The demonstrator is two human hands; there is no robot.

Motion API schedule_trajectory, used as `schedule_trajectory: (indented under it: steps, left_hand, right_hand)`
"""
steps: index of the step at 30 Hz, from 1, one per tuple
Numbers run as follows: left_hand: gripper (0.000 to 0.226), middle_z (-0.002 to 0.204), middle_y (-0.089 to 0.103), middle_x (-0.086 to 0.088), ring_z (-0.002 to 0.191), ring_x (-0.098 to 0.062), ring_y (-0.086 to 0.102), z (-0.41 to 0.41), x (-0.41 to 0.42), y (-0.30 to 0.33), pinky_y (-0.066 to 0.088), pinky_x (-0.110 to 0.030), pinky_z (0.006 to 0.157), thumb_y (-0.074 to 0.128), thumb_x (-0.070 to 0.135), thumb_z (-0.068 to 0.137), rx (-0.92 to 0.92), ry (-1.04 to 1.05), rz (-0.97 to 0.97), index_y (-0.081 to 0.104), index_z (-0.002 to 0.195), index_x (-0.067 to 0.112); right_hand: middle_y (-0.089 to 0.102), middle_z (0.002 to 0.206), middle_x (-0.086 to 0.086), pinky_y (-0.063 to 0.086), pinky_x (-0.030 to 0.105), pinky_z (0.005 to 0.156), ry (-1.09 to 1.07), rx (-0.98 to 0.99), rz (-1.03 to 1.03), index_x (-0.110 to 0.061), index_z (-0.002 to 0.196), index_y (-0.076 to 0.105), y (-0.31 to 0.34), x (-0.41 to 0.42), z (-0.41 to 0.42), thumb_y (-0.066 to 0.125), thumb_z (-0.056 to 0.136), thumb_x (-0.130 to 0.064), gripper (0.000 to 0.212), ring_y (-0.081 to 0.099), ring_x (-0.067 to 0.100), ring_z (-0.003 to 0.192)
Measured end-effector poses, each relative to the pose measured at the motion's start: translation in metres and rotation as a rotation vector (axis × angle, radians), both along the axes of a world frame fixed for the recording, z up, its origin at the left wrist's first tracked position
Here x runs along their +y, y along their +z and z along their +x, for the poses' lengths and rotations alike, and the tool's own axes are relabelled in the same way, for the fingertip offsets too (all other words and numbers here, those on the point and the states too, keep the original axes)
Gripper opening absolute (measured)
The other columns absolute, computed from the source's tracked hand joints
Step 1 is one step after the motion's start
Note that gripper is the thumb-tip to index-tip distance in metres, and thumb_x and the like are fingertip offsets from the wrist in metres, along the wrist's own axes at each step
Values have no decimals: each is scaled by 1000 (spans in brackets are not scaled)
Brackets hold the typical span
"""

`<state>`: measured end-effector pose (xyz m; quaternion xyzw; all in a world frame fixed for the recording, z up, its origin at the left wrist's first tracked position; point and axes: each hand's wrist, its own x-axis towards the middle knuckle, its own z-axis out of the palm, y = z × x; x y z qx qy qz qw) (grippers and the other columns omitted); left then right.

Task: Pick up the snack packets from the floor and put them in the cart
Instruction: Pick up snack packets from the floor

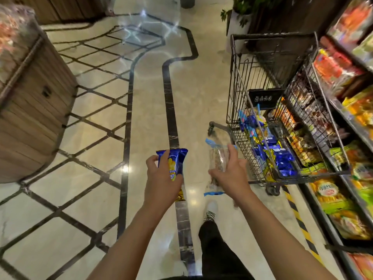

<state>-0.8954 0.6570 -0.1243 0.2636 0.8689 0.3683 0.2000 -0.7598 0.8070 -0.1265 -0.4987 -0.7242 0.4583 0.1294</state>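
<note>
Blue foil is crinkling in the left hand [161, 176], which is gripping a blue snack packet [174, 164]; the right hand [230, 174] is clasping a clear packet [217, 158]. Both are hanging over the floor, just beside the wire cart [238, 81]. Judging from this, each is needing lifting over the rim onto the packets already inside [278, 158] before releasing.

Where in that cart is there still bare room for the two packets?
The cart looks bare at its far end, beyond the black sign. The near end is crowded with blue and yellow packets. The left hand and right hand each hold one packet.
</note>
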Motion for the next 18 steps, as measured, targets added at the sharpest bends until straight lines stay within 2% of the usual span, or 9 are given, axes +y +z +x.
schedule_trajectory:
  steps: [3,5,7,9,11,13,15,18]
  left_hand:
    - [77,144,18,8,108,-13,49,-23,39,2,44,-20,75,68,25,89,10,3,-28,25,152,34]
    - [75,145,19,7,102,-10,48,-37,66,3,38,-13,65,67,26,89,26,12,-64,26,151,34]
    - [75,144,19,7,102,-10,48,-52,94,4,40,-13,65,68,27,88,45,13,-71,27,151,33]
    - [76,143,18,10,107,-14,51,-67,122,3,50,-24,76,68,25,86,44,17,-63,28,150,33]
    - [76,141,17,12,108,-17,53,-79,151,3,55,-31,81,67,21,86,21,35,-65,28,150,33]
    - [75,143,18,10,104,-15,51,-89,181,4,51,-27,80,67,18,87,7,59,-61,28,151,31]
    - [74,143,20,6,101,-11,48,-97,210,6,44,-23,82,67,17,88,9,67,-52,29,152,29]
    - [73,144,23,2,101,-5,40,-106,250,14,38,-19,83,66,20,90,51,53,-53,29,153,29]
  right_hand:
    - [20,125,0,40,41,107,-2,13,-32,-41,152,11,-9,41,-26,76,77,-25,100,37,33,124]
    - [22,126,2,42,47,106,4,30,-53,-44,150,11,-13,69,-43,76,76,-25,99,36,33,123]
    - [23,125,2,45,48,103,18,43,-70,-46,148,13,-17,100,-60,75,76,-25,98,36,33,122]
    - [24,125,3,46,45,102,20,42,-77,-46,148,13,-19,134,-74,75,75,-26,97,36,32,122]
    - [24,127,5,45,44,103,24,47,-70,-46,148,13,-20,171,-87,75,75,-28,98,37,32,123]
    - [24,130,6,41,36,102,31,46,-57,-45,149,14,-19,206,-100,76,75,-29,98,36,31,124]
    - [23,133,8,33,26,95,44,29,-43,-41,151,14,-18,237,-111,76,77,-26,97,34,30,125]
    - [24,131,8,34,28,92,22,48,-62,-41,152,13,-16,274,-125,76,76,-25,100,35,30,124]
